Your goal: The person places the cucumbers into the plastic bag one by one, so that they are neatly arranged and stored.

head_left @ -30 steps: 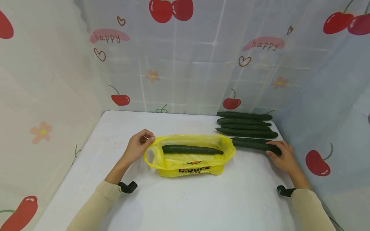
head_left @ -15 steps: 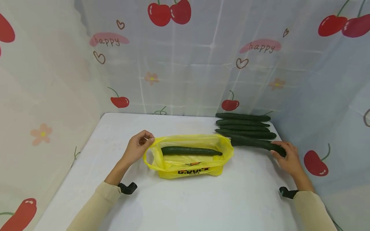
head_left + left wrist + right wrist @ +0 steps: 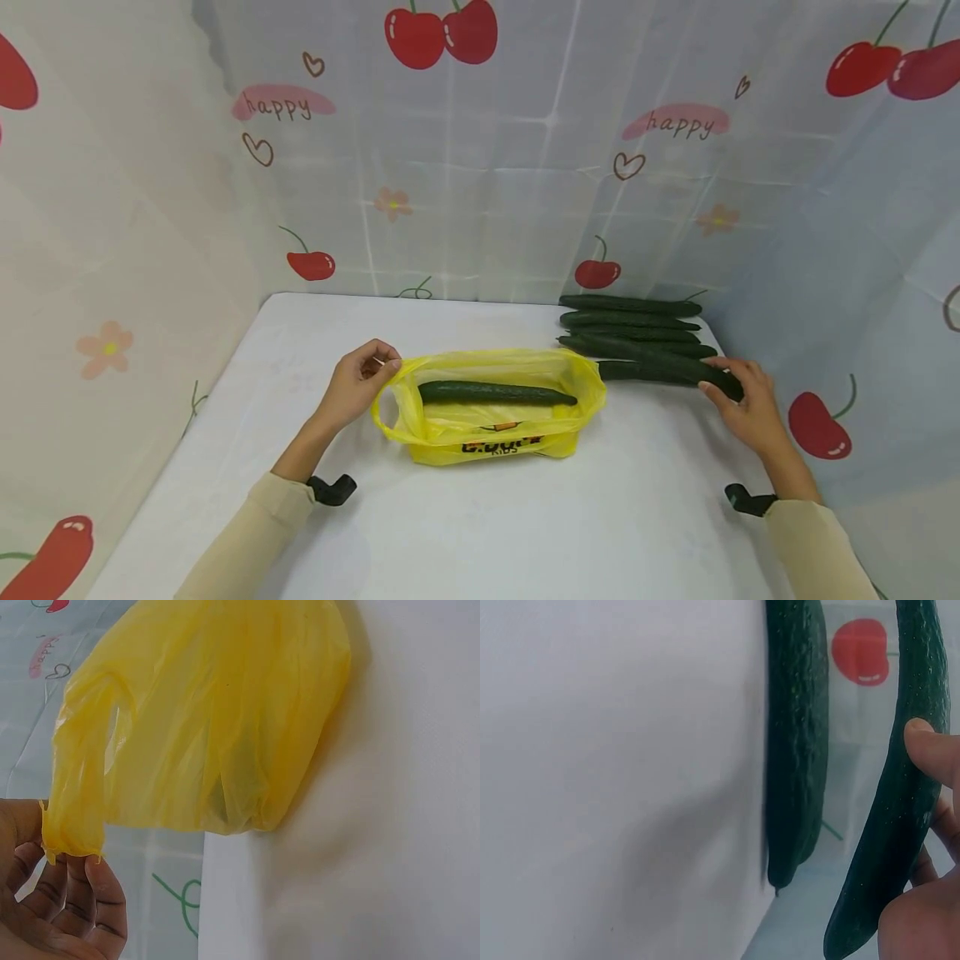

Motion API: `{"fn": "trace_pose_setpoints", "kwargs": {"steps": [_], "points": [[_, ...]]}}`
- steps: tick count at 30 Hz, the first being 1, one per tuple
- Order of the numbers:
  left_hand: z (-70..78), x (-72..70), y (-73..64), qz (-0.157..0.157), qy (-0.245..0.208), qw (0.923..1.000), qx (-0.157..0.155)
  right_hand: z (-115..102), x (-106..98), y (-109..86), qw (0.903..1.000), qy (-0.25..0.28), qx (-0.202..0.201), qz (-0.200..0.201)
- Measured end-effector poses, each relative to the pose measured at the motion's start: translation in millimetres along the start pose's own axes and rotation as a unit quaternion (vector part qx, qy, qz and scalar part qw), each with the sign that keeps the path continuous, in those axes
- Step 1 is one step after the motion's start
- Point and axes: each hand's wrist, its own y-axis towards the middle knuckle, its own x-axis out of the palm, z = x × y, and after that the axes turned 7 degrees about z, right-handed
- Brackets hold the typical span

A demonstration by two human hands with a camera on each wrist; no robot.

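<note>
My left hand [image 3: 356, 383] pinches the left handle of a yellow plastic bag [image 3: 438, 452], thumb against fingers, and the handle [image 3: 75, 817] shows folded in that grip in the left wrist view. The bag's mouth is spread wide, and one dark green cucumber [image 3: 495, 392] lies inside. On the right, my right hand [image 3: 756, 417] grips another cucumber [image 3: 900, 802] near its right end, thumb on one side and fingers on the other. That cucumber is raised and slanted, clear of the table in the right wrist view. Below it in the head view lies a further cucumber [image 3: 637, 373].
Several more cucumbers [image 3: 630, 305] lie in a row at the back right of the white table [image 3: 525, 533]. Printed curtains [image 3: 480, 167] stand close behind the table and on both sides. Each wrist wears a black camera mount [image 3: 332, 490].
My right hand has lifted its cucumber off the table and shifted slightly right; the cucumber's left end now overlaps the row behind. The left hand and bag stay put.
</note>
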Motion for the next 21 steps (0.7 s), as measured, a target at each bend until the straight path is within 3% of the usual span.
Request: {"fn": "trace_pose_setpoints", "kwargs": {"steps": [9, 21], "points": [[-3.3, 0.5, -0.8, -0.010, 0.000, 1.0000, -0.002, -27.1, 6.5, 5.8, 0.9990, 0.021, -0.038, 0.010], [-6.6, -0.3, 1.9, -0.007, -0.010, 0.9999, 0.003, -61.7, 33.9, 20.1, 0.9940, 0.042, -0.098, -0.025]]}}
